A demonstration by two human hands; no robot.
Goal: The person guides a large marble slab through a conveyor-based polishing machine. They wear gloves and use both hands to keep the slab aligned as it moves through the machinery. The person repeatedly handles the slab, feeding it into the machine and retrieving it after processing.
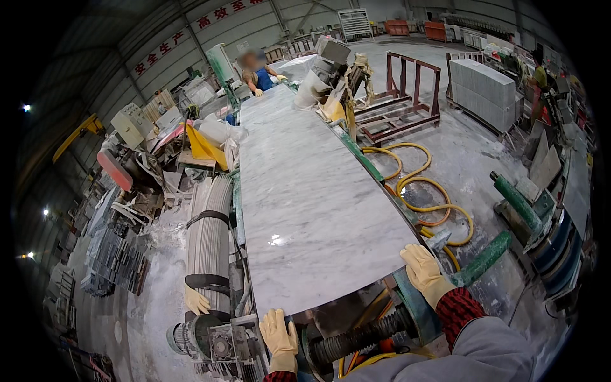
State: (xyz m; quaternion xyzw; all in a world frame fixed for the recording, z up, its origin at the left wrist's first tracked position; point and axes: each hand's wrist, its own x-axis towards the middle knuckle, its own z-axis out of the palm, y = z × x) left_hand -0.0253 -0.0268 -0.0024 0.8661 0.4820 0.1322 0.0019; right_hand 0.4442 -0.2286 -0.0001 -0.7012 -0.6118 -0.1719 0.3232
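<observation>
A long polished slab of white-grey veined stone point(312, 191) runs away from me along a green-framed machine bed. My left hand point(279, 339), in a cream work glove, touches the slab's near left corner with fingers stretched out and thumb apart. At the near right corner, my right hand point(425, 274), gloved alike, lies over the edge with fingers extended. Whether either thumb presses beneath the stone is hidden. A co-worker point(258, 75) in a blue apron stands at the far end, gloved hands by the slab's far edge.
A grey pleated cover point(209, 235) with black straps lies along the left side, a loose cream glove point(196, 299) beside it. An electric motor point(184, 337) stands near left. To the right, a yellow hose point(439, 184) coils over the wet floor before a dark red rack point(407, 95).
</observation>
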